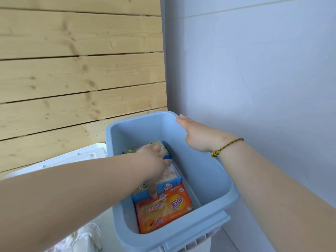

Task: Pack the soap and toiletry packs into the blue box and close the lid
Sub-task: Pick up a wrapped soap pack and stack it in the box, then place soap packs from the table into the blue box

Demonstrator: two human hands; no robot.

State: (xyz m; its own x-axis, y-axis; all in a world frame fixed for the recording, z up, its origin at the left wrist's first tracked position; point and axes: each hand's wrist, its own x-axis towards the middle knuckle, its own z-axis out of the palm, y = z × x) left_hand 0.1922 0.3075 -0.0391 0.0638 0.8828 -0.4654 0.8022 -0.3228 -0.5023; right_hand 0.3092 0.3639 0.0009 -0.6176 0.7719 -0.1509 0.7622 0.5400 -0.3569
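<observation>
The blue box [205,180] stands open in the lower middle, with no lid on it. Inside lie an orange soap pack [167,210] at the near end, a blue-edged pack [169,185] behind it, and a pale clear pack [171,172] with a green-labelled pack [130,151] further back. My left hand [156,160] reaches down into the box, fingers spread over the packs, thumb touching the orange pack's top edge. My right hand [198,135] rests on the box's right rim near the far corner; its fingers are hidden behind the rim. A braided bracelet is on that wrist.
A white plastic container [76,157] sits left of the box, against a wooden slat wall [72,70]. A pale blue wall [254,70] runs along the right. A white slotted crate [200,242] is under the box. Crumpled white fabric [85,237] lies at the bottom left.
</observation>
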